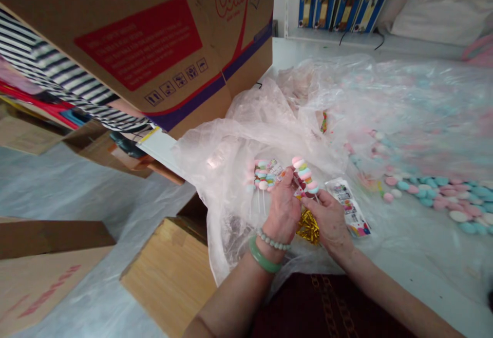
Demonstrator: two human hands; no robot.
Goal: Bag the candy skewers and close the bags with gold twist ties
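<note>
One candy skewer (pixel 304 173) in work, between my two hands. Clock directions taken from there.

Right hand (pixel 332 217): thumb and fingertips pinched on its white stick, just below the lowest candy. Skewer tilted, candy end toward 11, stick end toward 5. Stack runs in pink, white, green and blue.

Left hand (pixel 283 207): fingers curled in at the skewer's 9 o'clock side. Can't tell whether they grip it or the small printed wrapper (pixel 299 193) behind it. Bead bracelet (pixel 273 241) and green bangle (pixel 263 257) on that wrist.

At 10, near my left hand: a group of skewers (pixel 262 177) lying on clear plastic sheeting (pixel 227 140), sticks toward 6.

At 6, just below the hands: gold foil strips (pixel 308 227), bunched.

At 3, just beside my right hand: printed packets (pixel 348 207) lying flat. Farther out at 3: loose candies (pixel 450 196) spread on the table (pixel 410 266), pink, blue and white.

Farther off: large cola carton (pixel 154 35) at 10 to 11, blue boxes (pixel 342 9) on a shelf at 12, tan box (pixel 173 271) at 8.
</note>
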